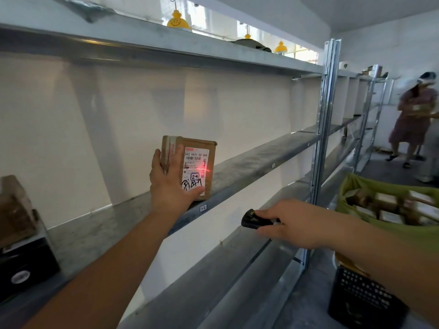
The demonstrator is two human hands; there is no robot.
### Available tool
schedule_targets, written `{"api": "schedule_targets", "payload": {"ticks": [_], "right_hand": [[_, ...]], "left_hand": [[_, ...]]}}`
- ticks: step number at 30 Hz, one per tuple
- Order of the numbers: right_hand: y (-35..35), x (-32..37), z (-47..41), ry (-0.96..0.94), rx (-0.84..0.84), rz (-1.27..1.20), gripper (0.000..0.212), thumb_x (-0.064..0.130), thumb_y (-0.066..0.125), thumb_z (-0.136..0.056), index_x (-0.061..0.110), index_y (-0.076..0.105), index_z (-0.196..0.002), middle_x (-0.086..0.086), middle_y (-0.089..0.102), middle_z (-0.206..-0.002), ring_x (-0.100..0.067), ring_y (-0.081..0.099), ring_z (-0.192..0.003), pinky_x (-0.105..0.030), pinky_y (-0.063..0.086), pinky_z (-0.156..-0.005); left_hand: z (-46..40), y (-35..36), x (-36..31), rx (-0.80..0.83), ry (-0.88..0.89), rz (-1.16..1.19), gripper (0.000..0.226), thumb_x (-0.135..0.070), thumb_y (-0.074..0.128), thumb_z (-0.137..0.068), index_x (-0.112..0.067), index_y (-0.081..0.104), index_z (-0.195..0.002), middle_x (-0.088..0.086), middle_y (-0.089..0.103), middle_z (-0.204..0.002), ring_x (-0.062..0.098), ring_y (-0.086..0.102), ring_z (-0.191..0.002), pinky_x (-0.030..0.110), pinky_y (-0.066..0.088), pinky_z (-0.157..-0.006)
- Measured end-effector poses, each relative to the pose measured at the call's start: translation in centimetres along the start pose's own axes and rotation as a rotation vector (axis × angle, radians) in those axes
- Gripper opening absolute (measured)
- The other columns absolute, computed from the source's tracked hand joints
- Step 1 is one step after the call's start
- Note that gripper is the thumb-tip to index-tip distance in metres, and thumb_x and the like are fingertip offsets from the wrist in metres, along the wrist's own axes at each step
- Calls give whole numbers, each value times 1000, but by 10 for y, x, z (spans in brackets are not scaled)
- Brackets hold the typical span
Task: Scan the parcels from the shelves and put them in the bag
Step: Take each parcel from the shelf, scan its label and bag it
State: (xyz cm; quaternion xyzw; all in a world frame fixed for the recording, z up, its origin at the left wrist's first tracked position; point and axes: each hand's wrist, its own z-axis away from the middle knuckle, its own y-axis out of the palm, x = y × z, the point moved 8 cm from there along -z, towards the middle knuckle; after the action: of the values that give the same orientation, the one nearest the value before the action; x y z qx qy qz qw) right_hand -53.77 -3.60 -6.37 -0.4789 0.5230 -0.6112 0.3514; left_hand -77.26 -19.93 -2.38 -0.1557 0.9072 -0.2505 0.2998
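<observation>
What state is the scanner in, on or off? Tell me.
On. The scanner in the right hand casts a red line across the label of the parcel.

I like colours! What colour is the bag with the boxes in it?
Green bag, seen in the head view.

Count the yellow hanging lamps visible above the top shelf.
3: one lamp left of centre, a second further right, a third near the upright post. Others may be hidden behind the shelf.
</observation>
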Motion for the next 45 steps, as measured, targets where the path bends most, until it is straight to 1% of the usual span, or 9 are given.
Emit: {"api": "schedule_targets", "payload": {"ticks": [5,12,20,24,30,34,36,38,45], "right_hand": [[2,0,3,4,12,-9,63,66,50,-98,42,42,-156,14,57,-100,-4,57,-86,-22,42,-68],[5,-5,8,18,25,-38,62,67,51,-98,45,42,-154,14,60,-101,-3,58,-86,-19,40,-66],[6,-6,15,33,14,-37,61,67,51,-98,46,42,-154,15,56,-89,0,56,-75,-17,36,-57],[6,-3,17,10,-6,-37,61,66,51,-98,44,43,-154,17,58,-93,1,56,-79,-15,35,-59],[8,-1,23,-26,-40,-108,59,66,54,-97,45,47,-151,15,61,-90,10,58,-79,-12,40,-59],[9,-1,26,-15,-49,-114,60,66,55,-96,44,47,-152,16,59,-88,4,58,-75,-13,40,-61],[10,-2,28,-14,-57,-114,60,66,55,-96,44,47,-152,19,55,-86,9,55,-71,-10,39,-60],[10,-2,31,-20,-64,-112,60,66,55,-97,44,46,-152,19,54,-84,12,54,-69,-10,39,-59],[11,0,39,-64,-90,-117,61,65,55,-97,43,45,-153,15,54,-85,18,53,-77,-6,40,-64]], "left_hand": [[-1,1,-1,1,11,-33,134,-52,95,-68,-61,-6,-155,-13,-6,-169,38,17,-157,63,35,-121],[0,0,0,-24,19,-47,134,-53,95,-68,-61,-6,-156,-11,-4,-169,40,19,-156,64,33,-121],[0,1,3,-41,28,-62,136,-54,96,-66,-62,-5,-158,-13,-3,-168,41,20,-155,64,35,-119],[3,-1,2,-125,104,-65,131,-51,97,-65,-49,7,-161,15,13,-169,49,32,-148,66,42,-109],[2,-2,4,-146,95,-56,131,-49,98,-64,-44,12,-162,20,17,-167,52,33,-145,67,43,-106],[3,-2,6,-120,70,-25,131,-47,99,-64,-38,14,-163,20,16,-169,50,31,-148,68,40,-111],[1,0,11,-69,-33,42,135,-49,99,-64,-42,8,-164,5,10,-171,41,25,-154,64,35,-119],[2,1,6,-39,-5,11,132,-51,96,-68,-53,2,-161,-4,2,-171,39,18,-156,60,31,-122],[4,-3,2,-38,1,21,135,-47,97,-68,-70,-5,-153,3,-1,-173,39,15,-157,59,29,-123]]}}
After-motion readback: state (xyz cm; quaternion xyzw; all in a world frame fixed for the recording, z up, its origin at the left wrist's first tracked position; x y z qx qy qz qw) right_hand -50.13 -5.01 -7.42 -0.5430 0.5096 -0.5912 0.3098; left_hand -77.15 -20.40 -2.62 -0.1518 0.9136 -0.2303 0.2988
